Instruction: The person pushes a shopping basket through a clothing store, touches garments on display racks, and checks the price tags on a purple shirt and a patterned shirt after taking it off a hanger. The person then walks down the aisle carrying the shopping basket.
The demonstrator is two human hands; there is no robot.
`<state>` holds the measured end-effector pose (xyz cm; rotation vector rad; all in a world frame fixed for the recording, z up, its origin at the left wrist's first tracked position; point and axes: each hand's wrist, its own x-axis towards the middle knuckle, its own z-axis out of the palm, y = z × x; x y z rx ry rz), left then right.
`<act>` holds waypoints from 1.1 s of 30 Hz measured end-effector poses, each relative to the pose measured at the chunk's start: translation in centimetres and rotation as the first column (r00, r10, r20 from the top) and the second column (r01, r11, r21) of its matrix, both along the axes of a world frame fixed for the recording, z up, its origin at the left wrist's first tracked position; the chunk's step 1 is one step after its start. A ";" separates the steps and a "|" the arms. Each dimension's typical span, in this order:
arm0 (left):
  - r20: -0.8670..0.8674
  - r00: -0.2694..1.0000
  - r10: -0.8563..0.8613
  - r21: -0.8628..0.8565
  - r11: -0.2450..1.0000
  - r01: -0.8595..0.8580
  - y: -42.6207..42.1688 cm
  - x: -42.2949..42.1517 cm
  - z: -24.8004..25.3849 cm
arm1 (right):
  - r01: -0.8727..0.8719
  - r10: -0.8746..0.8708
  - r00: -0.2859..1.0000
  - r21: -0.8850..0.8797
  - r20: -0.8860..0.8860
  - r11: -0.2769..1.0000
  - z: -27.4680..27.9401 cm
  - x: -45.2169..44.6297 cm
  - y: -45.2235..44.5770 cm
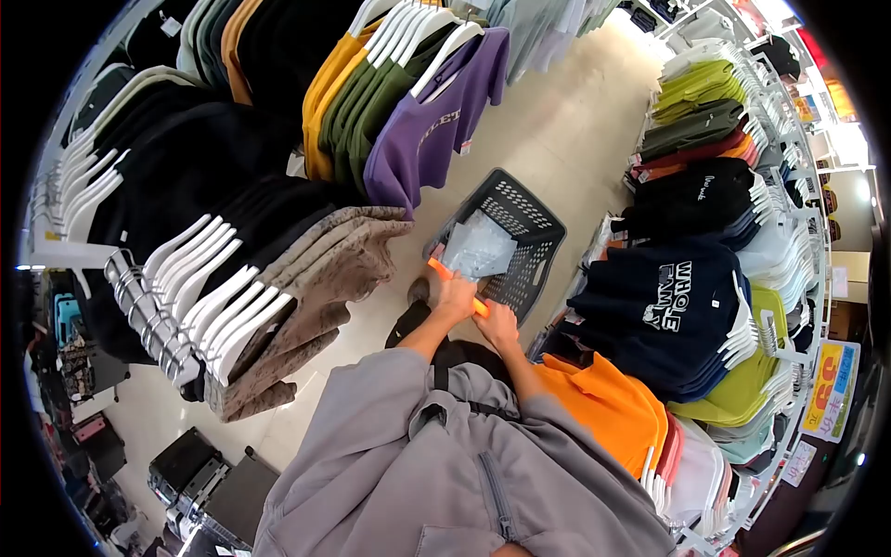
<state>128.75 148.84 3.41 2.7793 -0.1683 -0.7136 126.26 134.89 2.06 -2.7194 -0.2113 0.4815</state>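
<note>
- The gray jacket point(418, 473) is cut off below.
- The orange handle point(439, 268) is gripped, partly hidden, by left hand point(455, 297) and right hand point(498, 325).
- Ahead, in the dark, perforated basket point(536, 243), translucent packaging point(479, 247) is seen, contents unclear.

Package point(480, 245) in basket point(533, 243), basket between clothes racks point(78, 252), garments point(422, 158) on hangers point(449, 58)

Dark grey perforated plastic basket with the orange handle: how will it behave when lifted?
The basket is probably stiff: its slotted walls hold their shape. Likely fairly light, with just a translucent plastic-wrapped bundle visible inside. Lifted by the orange handle, it may tilt, as the bundle lies nearer the handle than the far wall.
</note>
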 end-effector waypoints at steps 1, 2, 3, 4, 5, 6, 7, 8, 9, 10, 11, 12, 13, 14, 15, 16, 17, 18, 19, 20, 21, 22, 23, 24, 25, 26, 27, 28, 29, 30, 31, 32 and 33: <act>0.002 1.000 -0.016 0.000 1.000 0.016 0.0 0.7 0.0 | 0.055 -0.063 0.994 -0.089 -0.091 0.995 0.0 0.8 0.4; -0.013 1.000 -0.018 -0.016 1.000 0.018 0.1 1.5 0.1 | 0.068 -0.082 0.990 -0.122 -0.118 0.990 0.1 1.5 0.6; -0.018 1.000 -0.011 -0.026 1.000 0.010 0.1 2.0 -0.4 | 0.060 -0.076 0.990 -0.132 -0.122 0.990 -0.4 1.9 0.6; 0.016 1.000 -0.027 -0.022 0.999 0.027 -0.1 2.4 -1.0 | 0.079 -0.095 0.990 -0.142 -0.106 0.987 -0.9 2.3 0.4; 0.051 0.998 -0.043 -0.015 0.999 0.044 -0.3 2.7 -1.5 | 0.099 -0.114 0.989 -0.151 -0.091 0.983 -1.3 2.6 0.2; 0.081 0.996 -0.029 -0.012 0.999 0.030 -0.4 3.1 -2.0 | 0.096 -0.106 0.992 -0.151 -0.061 0.984 -1.5 2.9 0.2; 0.077 0.997 -0.028 -0.016 0.999 0.030 -0.6 3.4 -2.5 | 0.095 -0.106 0.992 -0.156 -0.065 0.983 -1.6 3.2 0.0; 0.062 0.997 -0.036 -0.024 0.999 0.038 -0.7 3.8 -3.0 | 0.085 -0.097 0.993 -0.160 -0.071 0.983 -1.7 3.5 -0.1; 0.049 0.998 -0.045 -0.031 0.998 0.046 -0.8 4.2 -3.1 | 0.076 -0.089 0.993 -0.164 -0.074 0.984 -1.5 3.8 -0.1; 0.049 0.998 -0.046 -0.034 0.998 0.047 -0.9 4.5 -3.3 | 0.082 -0.093 0.993 -0.151 -0.068 0.985 -1.3 4.1 -0.1; 0.045 0.998 -0.045 -0.035 0.998 0.047 -1.1 4.8 -3.5 | 0.083 -0.095 0.993 -0.154 -0.068 0.985 -1.1 4.3 -0.1; 0.042 0.998 -0.044 -0.035 0.998 0.046 -1.1 5.2 -3.2 | 0.093 -0.108 0.992 -0.182 -0.071 0.979 -0.9 4.7 -0.1; 0.042 0.998 -0.042 -0.030 0.999 0.044 -1.0 5.7 -3.0 | 0.101 -0.118 0.990 -0.204 -0.074 0.974 -0.9 5.1 0.1; 0.052 0.998 -0.047 -0.021 0.999 0.048 -1.1 6.1 -2.8 | 0.105 -0.122 0.990 -0.202 -0.077 0.974 -0.9 5.4 0.1; 0.057 0.997 -0.054 -0.015 0.998 0.055 -1.3 6.2 -2.6 | 0.095 -0.108 0.992 -0.183 -0.060 0.979 -0.9 5.7 -0.3; 0.076 0.995 -0.072 -0.012 0.997 0.073 -1.4 6.5 -2.9 | 0.085 -0.093 0.995 -0.164 -0.041 0.983 -0.4 6.0 -0.2; 0.070 0.995 -0.076 -0.012 0.997 0.077 -1.4 6.7 -3.1 | 0.080 -0.090 0.995 -0.174 -0.046 0.981 0.2 6.3 -0.1; 0.084 0.993 -0.081 -0.021 0.996 0.083 -1.5 7.0 -3.1 | 0.082 -0.090 0.995 -0.174 -0.037 0.981 0.1 6.6 -0.3; 0.099 0.992 -0.084 -0.030 0.996 0.087 -1.5 7.2 -3.0 | 0.082 -0.088 0.996 -0.173 -0.027 0.982 0.1 6.8 -0.4; 0.091 0.993 -0.070 -0.040 0.996 0.074 -1.5 7.4 -2.9 | 0.073 -0.079 0.997 -0.169 -0.028 0.983 0.0 7.1 -0.5; 0.090 0.994 -0.064 -0.039 0.997 0.068 -1.4 7.6 -2.8 | 0.083 -0.088 0.996 -0.171 -0.024 0.982 0.5 7.5 -0.6; 0.103 0.992 -0.079 -0.071 0.994 0.087 -1.2 7.8 -2.6 | 0.093 -0.098 0.995 -0.173 -0.020 0.980 0.8 7.8 -0.6; 0.118 0.988 -0.096 -0.101 0.989 0.108 -1.1 8.1 -2.5 | 0.090 -0.094 0.995 -0.172 -0.020 0.981 0.8 8.2 -0.7; 0.117 0.989 -0.094 -0.099 0.989 0.106 -1.2 8.4 -2.7 | 0.088 -0.089 0.996 -0.170 0.000 0.982 0.7 8.5 -1.0; 0.111 0.990 -0.083 -0.122 0.988 0.096 -1.5 8.7 -2.9 | 0.087 -0.085 0.996 -0.169 0.020 0.982 0.6 8.8 -1.4; 0.105 0.992 -0.071 -0.145 0.986 0.086 -1.7 8.9 -3.1 | 0.087 -0.085 0.996 -0.169 0.018 0.982 0.5 9.0 -1.8; 0.104 0.992 -0.067 -0.141 0.987 0.081 -1.9 9.1 -3.3 | 0.073 -0.069 0.997 -0.163 0.035 0.984 0.4 9.4 -2.0; 0.120 0.991 -0.056 -0.153 0.985 0.074 -2.0 9.4 -3.5 | 0.064 -0.056 0.997 -0.160 0.051 0.985 0.4 9.8 -2.2; 0.134 0.990 -0.045 -0.166 0.984 0.067 -2.3 9.6 -3.7 | 0.062 -0.055 0.997 -0.158 0.048 0.985 0.3 10.2 -2.5; 0.130 0.990 -0.046 -0.164 0.984 0.067 -2.4 9.8 -3.6 | 0.064 -0.063 0.998 -0.171 0.012 0.983 0.4 10.5 -2.7; 0.128 0.990 -0.056 -0.163 0.984 0.077 -2.6 10.1 -3.5 | 0.066 -0.072 0.997 -0.183 -0.023 0.981 0.4 10.9 -2.9; 0.125 0.990 -0.068 -0.161 0.983 0.088 -2.8 10.4 -3.4 | 0.070 -0.076 0.997 -0.181 -0.025 0.981 0.5 11.2 -3.1; 0.124 0.990 -0.074 -0.158 0.983 0.093 -2.9 10.7 -3.3 | 0.061 -0.066 0.998 -0.182 -0.022 0.982 0.3 11.5 -3.4</act>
